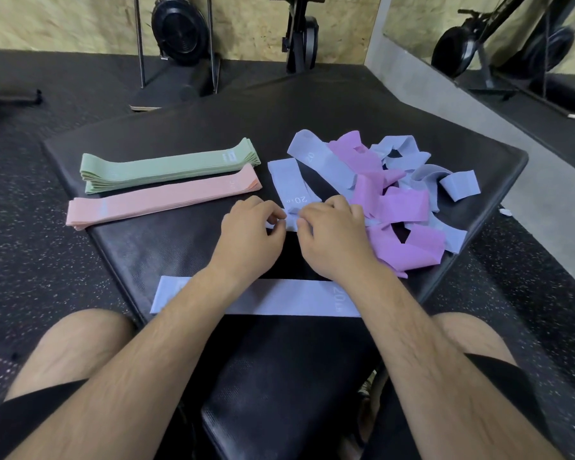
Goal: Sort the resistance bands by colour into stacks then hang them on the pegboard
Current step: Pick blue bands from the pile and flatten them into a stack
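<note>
A neat green stack (166, 167) and a pink stack (160, 200) of resistance bands lie at the left of the black mat (312, 114). One blue band (273, 298) lies flat near me, partly under my forearms. A tangled heap of purple bands (402, 207) and blue bands (425, 171) sits at the right. Another blue band marked 20 LB (287, 184) runs from the heap toward me. My left hand (249, 237) and my right hand (332, 240) both pinch its near end between fingers and thumb.
The mat rests on a padded bench (279, 393) between my knees. Speckled rubber floor (30, 260) surrounds it. Exercise machines (180, 38) stand against the far wall, and a mirror (512, 44) is at the right.
</note>
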### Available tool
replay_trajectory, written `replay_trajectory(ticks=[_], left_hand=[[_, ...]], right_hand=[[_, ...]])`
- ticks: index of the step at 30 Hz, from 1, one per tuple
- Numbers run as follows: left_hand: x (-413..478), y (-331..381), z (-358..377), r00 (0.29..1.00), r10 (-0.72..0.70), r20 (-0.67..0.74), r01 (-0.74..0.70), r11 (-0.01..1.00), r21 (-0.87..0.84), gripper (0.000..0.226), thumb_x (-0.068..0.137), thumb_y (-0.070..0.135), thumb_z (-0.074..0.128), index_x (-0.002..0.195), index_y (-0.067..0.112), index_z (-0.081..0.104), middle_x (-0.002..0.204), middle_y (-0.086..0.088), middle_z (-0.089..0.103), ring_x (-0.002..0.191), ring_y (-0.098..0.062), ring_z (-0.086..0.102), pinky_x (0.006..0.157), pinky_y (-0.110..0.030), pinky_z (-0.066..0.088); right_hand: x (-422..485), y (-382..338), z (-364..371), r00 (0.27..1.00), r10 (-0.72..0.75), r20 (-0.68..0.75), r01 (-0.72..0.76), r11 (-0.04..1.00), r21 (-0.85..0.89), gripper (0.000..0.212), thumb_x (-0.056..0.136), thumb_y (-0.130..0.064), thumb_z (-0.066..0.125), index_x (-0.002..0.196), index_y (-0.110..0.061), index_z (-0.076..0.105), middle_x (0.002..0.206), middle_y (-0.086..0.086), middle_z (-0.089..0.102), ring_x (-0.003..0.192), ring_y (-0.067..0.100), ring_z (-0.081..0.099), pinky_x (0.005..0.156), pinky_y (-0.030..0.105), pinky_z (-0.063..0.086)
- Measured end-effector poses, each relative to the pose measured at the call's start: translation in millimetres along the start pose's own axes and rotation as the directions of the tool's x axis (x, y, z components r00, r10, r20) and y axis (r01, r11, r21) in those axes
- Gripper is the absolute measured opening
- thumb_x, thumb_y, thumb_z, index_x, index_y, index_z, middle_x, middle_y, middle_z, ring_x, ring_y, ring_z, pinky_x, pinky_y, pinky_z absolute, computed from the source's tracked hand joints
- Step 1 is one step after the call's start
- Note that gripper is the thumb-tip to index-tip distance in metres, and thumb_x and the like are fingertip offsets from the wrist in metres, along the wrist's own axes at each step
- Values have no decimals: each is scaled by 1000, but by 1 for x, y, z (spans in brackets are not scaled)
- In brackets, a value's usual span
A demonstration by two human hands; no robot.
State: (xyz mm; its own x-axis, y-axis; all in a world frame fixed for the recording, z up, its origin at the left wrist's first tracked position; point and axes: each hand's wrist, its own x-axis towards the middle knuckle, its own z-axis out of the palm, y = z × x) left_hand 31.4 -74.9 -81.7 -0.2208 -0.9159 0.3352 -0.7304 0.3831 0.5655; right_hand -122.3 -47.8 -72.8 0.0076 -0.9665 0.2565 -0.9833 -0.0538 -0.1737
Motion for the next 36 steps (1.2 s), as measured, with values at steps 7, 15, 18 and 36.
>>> replay_trajectory(ticks=[7, 15, 18, 36], left_hand=[[-11, 25, -25, 960, -230, 161, 280, 756, -592, 24, 102, 42, 55, 113, 26, 69, 105, 15, 72, 97, 1, 67, 85, -16, 49], [-26, 26, -50, 964, -243, 107, 247, 678, -693, 17, 104, 15, 55, 101, 13, 72, 79, 5, 70, 65, -5, 63, 60, -13, 50], [-33, 15, -56, 989, -146, 23, 138, 858, -495, 18, 103, 20, 56, 97, 27, 72, 82, 13, 72, 69, -4, 63, 64, -15, 49], [-53, -34, -95, 983, -58, -177, -45, 850, -525, 16, 101, 22, 55, 92, 30, 66, 81, 19, 67, 79, -6, 59, 76, -32, 47]], right_hand=[[-20, -23, -16, 964, -67, -259, 186, 864, 468, 26, 101, -16, 45, 96, -12, 71, 98, -4, 69, 97, 21, 60, 90, 42, 46], [-40, -34, -21, 963, -88, -254, 250, 643, 724, 23, 94, 2, 55, 101, -6, 75, 102, 1, 73, 97, 15, 66, 85, 30, 54], [-35, -30, -24, 955, -39, -295, 245, 666, 705, 24, 94, 0, 55, 106, -13, 71, 106, -10, 67, 100, 12, 62, 82, 22, 50], [1, -2, -22, 944, -328, -28, 319, 892, 321, 9, 95, -29, 60, 95, -21, 63, 89, -11, 59, 89, 16, 48, 103, 31, 31]])
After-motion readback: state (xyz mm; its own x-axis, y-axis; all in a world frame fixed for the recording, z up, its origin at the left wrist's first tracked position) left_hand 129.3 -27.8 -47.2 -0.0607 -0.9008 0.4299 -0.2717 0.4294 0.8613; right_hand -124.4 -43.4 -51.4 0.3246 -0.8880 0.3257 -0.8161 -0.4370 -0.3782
